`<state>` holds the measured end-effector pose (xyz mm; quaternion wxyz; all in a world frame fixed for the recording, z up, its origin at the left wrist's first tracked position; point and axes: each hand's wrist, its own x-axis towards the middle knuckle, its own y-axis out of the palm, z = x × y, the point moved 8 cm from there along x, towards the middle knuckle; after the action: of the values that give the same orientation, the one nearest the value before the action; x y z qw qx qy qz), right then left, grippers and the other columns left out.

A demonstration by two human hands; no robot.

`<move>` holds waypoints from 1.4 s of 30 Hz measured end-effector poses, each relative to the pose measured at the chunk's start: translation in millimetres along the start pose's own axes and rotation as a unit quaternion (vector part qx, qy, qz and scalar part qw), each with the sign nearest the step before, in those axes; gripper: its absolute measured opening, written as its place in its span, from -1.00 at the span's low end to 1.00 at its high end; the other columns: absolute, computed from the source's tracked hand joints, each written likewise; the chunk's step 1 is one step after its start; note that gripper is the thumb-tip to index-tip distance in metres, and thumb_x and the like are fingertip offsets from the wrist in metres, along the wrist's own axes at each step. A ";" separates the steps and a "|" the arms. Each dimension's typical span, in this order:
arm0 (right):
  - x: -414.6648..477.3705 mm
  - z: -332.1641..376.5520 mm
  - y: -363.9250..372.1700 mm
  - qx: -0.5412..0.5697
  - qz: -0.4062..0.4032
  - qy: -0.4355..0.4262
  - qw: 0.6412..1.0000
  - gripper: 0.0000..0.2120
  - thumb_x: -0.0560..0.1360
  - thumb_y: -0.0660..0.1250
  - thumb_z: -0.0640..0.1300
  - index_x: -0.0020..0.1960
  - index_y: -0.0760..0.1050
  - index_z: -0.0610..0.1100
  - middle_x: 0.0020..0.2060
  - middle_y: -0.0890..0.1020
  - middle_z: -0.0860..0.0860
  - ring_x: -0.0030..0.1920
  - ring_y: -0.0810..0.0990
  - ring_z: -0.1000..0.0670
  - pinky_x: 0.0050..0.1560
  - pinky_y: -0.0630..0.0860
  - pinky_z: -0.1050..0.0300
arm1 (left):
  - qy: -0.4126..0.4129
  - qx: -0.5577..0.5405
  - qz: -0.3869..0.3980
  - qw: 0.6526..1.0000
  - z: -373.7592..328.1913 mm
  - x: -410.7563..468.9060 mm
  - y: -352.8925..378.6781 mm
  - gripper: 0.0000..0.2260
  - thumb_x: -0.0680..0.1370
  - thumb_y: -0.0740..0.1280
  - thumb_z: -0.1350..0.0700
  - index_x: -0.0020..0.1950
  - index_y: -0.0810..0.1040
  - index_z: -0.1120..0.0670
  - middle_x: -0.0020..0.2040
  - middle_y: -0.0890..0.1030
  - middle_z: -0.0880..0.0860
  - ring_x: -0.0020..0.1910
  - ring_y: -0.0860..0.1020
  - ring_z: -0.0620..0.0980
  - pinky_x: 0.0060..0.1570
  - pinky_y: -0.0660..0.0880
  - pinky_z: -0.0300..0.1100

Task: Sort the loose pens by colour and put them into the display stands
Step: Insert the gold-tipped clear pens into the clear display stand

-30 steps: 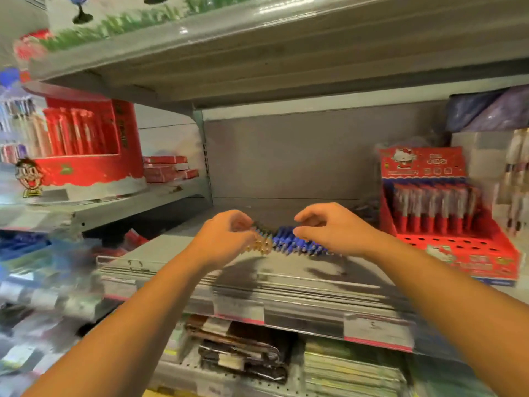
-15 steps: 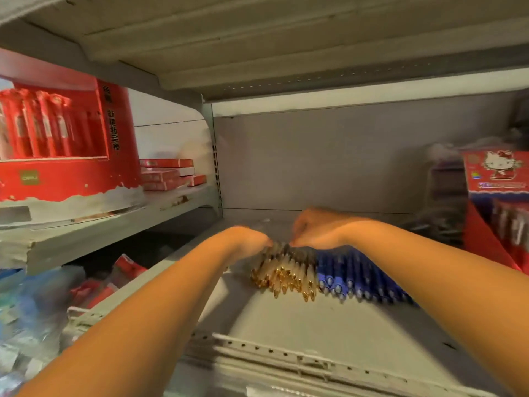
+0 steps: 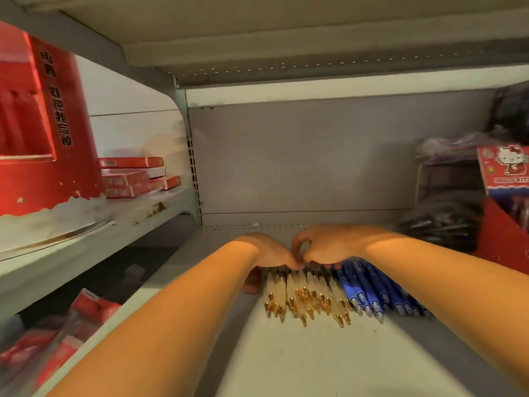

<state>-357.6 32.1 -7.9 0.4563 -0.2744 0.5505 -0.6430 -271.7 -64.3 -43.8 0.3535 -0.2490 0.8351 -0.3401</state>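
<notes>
A row of loose pens lies on the grey shelf, tips pointing toward me. The clear gold-tipped pens are on the left and the blue pens on the right. My left hand curls over the far ends of the gold-tipped pens, its thumb against their left side. My right hand touches the left one and grips the far ends of the middle and blue pens with curled fingers. A red Hello Kitty display stand stands at the far right.
A big red display stand and flat red boxes sit on the higher shelf to the left. Dark loose pens are heaped beside the Hello Kitty stand. The shelf's back wall is close behind my hands. Red packets lie below left.
Both hands have moved the bundle of pens from the shelf's front edge deeper in, and it now lies fanned flat. The view has dropped in under the upper shelf.
</notes>
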 end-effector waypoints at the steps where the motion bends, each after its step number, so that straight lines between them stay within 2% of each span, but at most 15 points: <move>1: 0.2 0.1 1.2 -0.002 0.002 0.008 1.000 -0.80 0.60 0.22 -0.14 0.19 0.50 0.03 -0.21 0.55 0.00 -0.32 0.49 0.07 -0.38 0.47 0.25 | 0.005 -0.011 0.009 1.000 -0.1 1.3 0.0 -0.48 0.29 0.56 -0.22 0.06 0.53 0.06 -0.07 0.67 0.09 -0.18 0.67 0.03 -0.24 0.64 -0.12; 5: -0.4 2.1 5.4 -0.004 0.007 0.029 1.000 -0.80 0.61 0.23 -0.07 0.21 0.49 0.07 -0.22 0.55 0.02 -0.33 0.48 0.10 -0.40 0.47 0.30 | 0.055 -0.003 0.040 0.998 -5.2 -1.2 -0.7 -0.72 0.42 0.48 -0.05 0.00 0.59 0.10 -0.16 0.72 0.08 -0.23 0.70 0.03 -0.13 0.66 -0.05; 9: 0.5 0.2 7.3 -0.002 -0.006 0.055 0.998 -0.81 0.60 0.25 -0.06 0.19 0.50 0.06 -0.30 0.55 0.03 -0.42 0.44 0.11 -0.41 0.44 0.28 | 0.111 0.066 0.052 0.990 -18.4 -20.9 4.9 -0.74 0.53 0.34 0.05 0.16 0.55 0.14 0.15 0.66 0.17 0.12 0.65 0.11 0.14 0.59 0.05; 12: -1.7 -1.4 9.8 0.003 -0.014 0.060 0.998 -0.81 0.59 0.26 -0.03 0.19 0.49 0.08 -0.16 0.60 0.07 -0.29 0.51 0.13 -0.28 0.47 0.27 | 0.138 0.121 0.041 0.982 -25.0 -28.7 4.9 -0.72 0.56 0.32 0.03 0.21 0.53 0.14 0.07 0.62 0.12 0.18 0.61 0.09 0.21 0.56 0.01; 13: -2.5 -1.9 10.5 0.008 -0.019 0.058 0.998 -0.81 0.58 0.26 -0.02 0.19 0.49 0.08 -0.06 0.61 0.08 -0.17 0.53 0.13 -0.19 0.46 0.25 | 0.143 0.137 0.043 0.979 -26.4 -29.7 6.0 -0.76 0.57 0.31 0.02 0.15 0.55 0.13 0.00 0.60 0.11 0.13 0.63 0.09 0.17 0.58 -0.01; 15: -4.1 -3.9 11.6 0.025 -0.031 0.056 0.998 -0.81 0.55 0.27 0.01 0.15 0.50 0.07 0.04 0.59 0.09 0.00 0.53 0.10 -0.03 0.45 0.18 | 0.155 0.183 0.042 0.970 -29.1 -29.3 8.9 -0.83 0.57 0.31 -0.01 -0.09 0.53 0.08 -0.15 0.57 0.08 -0.13 0.62 0.03 -0.14 0.61 -0.16; 18: -6.0 -8.7 12.9 0.032 -0.039 0.058 0.997 -0.82 0.50 0.34 0.01 0.09 0.49 0.06 0.07 0.58 0.08 0.06 0.52 0.06 0.09 0.48 0.11 | 0.164 0.228 0.030 0.959 -33.7 -27.5 12.0 -0.78 0.57 0.30 -0.02 -0.23 0.47 0.04 -0.27 0.53 0.03 -0.37 0.51 -0.07 -0.55 0.43 -0.40; 21: -7.6 -10.5 10.2 0.050 -0.053 0.050 0.996 -0.82 0.48 0.35 -0.02 0.08 0.50 0.04 0.05 0.58 0.06 0.04 0.53 0.05 0.10 0.52 0.08 | 0.157 0.249 0.011 0.956 -37.7 -22.9 14.6 -0.75 0.56 0.31 0.01 -0.28 0.46 0.08 -0.35 0.51 0.03 -0.55 0.48 -0.11 -0.65 0.35 -0.42; 23: -9.2 -11.3 6.8 0.070 -0.067 0.044 0.994 -0.83 0.49 0.33 -0.03 0.08 0.50 0.04 0.00 0.60 0.06 -0.03 0.55 0.07 -0.03 0.53 0.15 | 0.144 0.259 0.001 0.955 -38.8 -19.0 15.7 -0.78 0.55 0.32 0.02 -0.27 0.48 0.08 -0.34 0.53 0.02 -0.52 0.49 -0.11 -0.57 0.39 -0.38; 25: -10.0 -12.8 4.6 0.097 -0.076 0.043 0.991 -0.85 0.52 0.32 -0.06 0.09 0.49 0.02 -0.17 0.61 0.06 -0.28 0.55 0.12 -0.32 0.47 0.26 | 0.133 0.256 0.001 0.958 -38.4 -16.8 16.1 -0.79 0.55 0.32 0.03 -0.25 0.50 0.09 -0.35 0.53 0.02 -0.49 0.49 -0.09 -0.57 0.40 -0.40; 27: -8.9 -14.3 4.1 0.138 -0.076 0.046 0.986 -0.86 0.53 0.31 -0.12 0.09 0.47 -0.02 -0.31 0.60 0.01 -0.48 0.51 0.12 -0.46 0.46 0.28 | 0.126 0.263 0.002 0.957 -38.0 -17.4 16.0 -0.79 0.55 0.31 0.03 -0.25 0.49 0.09 -0.34 0.52 0.02 -0.47 0.48 -0.08 -0.57 0.40 -0.41; 30: -6.5 -16.8 3.3 0.232 -0.086 0.054 0.967 -0.83 0.53 0.33 -0.23 0.09 0.45 -0.07 -0.27 0.62 -0.07 -0.51 0.56 0.12 -0.41 0.53 0.29 | 0.109 0.279 0.017 0.954 -34.7 -18.8 18.1 -0.84 0.50 0.30 0.11 -0.26 0.50 0.11 -0.36 0.53 0.03 -0.48 0.50 -0.05 -0.50 0.44 -0.37; 34: -6.7 -19.8 1.4 0.287 -0.101 0.058 0.951 -0.74 0.52 0.31 -0.27 0.17 0.42 -0.08 -0.20 0.60 -0.11 -0.51 0.57 0.12 -0.39 0.53 0.27 | 0.099 0.293 -0.017 0.951 -31.9 -17.4 13.5 -0.90 0.40 0.31 0.22 -0.32 0.47 0.13 -0.43 0.45 0.04 -0.54 0.42 -0.04 -0.53 0.38 -0.38; 39: -11.5 -25.2 -3.6 0.318 -0.110 0.061 0.940 -0.55 0.50 0.33 -0.29 0.34 0.31 -0.10 -0.17 0.62 -0.16 -0.47 0.55 0.07 -0.40 0.52 0.26 | 0.096 0.243 -0.040 0.964 -24.9 -15.4 5.6 -0.96 0.42 0.35 0.20 -0.23 0.52 0.13 -0.34 0.51 0.04 -0.42 0.51 -0.03 -0.43 0.46 -0.30; 42: -15.2 -28.3 -8.9 0.356 -0.116 0.056 0.926 -0.61 0.49 0.31 -0.34 0.28 0.35 -0.19 -0.09 0.65 -0.25 -0.45 0.54 0.05 -0.40 0.52 0.22 | 0.102 0.223 -0.051 0.968 -21.3 -12.0 2.3 -0.95 0.44 0.35 0.21 -0.11 0.54 0.14 -0.23 0.53 0.06 -0.27 0.54 0.01 -0.23 0.52 -0.22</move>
<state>-377.7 58.4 -4.1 0.4144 -0.1199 0.2745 -0.8594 -280.7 -46.6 -29.4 0.2954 -0.1702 0.7560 -0.5588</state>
